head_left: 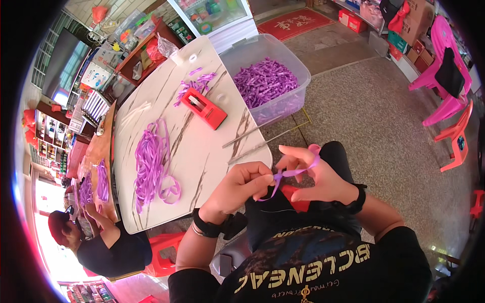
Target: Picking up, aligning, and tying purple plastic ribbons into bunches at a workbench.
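A purple ribbon (292,172) with a knot or bow-like bend stretches between my two hands above my lap. My left hand (242,188) is closed, pinching the ribbon between thumb and forefinger, and a short tail hangs below it. My right hand (326,179) has the ribbon running across its curved fingers, with a loop near the forefinger; its thumb stands apart. On the marbled white table (202,166) to my left lies a long bundle of purple ribbons (151,164). Farther back, a red tape-dispenser-like holder (204,108) sits beside a small heap of purple ribbon pieces (202,82).
A clear plastic tub (303,76) full of purple ribbon pieces stands beyond the table's right edge. Thin sticks (247,154) lie near the table corner. Another person (108,242) sits at the left by more ribbon bundles (102,182). Pink chairs (444,81) stand far right.
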`<state>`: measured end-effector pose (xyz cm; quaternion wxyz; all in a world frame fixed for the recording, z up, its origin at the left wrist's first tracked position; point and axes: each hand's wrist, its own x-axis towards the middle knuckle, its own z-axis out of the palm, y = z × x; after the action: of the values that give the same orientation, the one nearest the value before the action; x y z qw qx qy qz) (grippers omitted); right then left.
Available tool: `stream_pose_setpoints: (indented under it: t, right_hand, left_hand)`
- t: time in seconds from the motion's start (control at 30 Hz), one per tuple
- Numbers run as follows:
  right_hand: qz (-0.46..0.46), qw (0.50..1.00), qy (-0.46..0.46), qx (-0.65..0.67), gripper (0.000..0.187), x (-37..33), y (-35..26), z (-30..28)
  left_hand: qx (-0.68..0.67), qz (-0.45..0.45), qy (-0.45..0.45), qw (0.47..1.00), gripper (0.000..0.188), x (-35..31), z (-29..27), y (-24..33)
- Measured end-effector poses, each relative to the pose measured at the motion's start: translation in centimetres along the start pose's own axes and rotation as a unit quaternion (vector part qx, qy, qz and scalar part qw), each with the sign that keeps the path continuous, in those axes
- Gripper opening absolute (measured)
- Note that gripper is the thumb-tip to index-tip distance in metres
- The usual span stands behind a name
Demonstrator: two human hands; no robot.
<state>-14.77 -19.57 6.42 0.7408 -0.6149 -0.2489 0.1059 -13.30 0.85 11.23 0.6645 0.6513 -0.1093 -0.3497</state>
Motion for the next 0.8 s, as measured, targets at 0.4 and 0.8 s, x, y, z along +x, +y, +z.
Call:
stream_pose_setpoints:
  t: [0.4, 0.8]
  right_hand:
    - [-0.335, 0.871, 0.038, -0.357, 0.021, 1.8, -0.8, -0.4]
    - [0.027, 0.99, 0.067, -0.121, 0.008, 0.7, -0.5, 0.3]
  left_hand:
    - [-0.237, -0.074, -0.085, 0.965, 0.015, -0.6, -0.6, -0.8]
    - [0.315, 0.197, 0.081, 0.925, 0.005, 0.2, 0.6, -1.2]
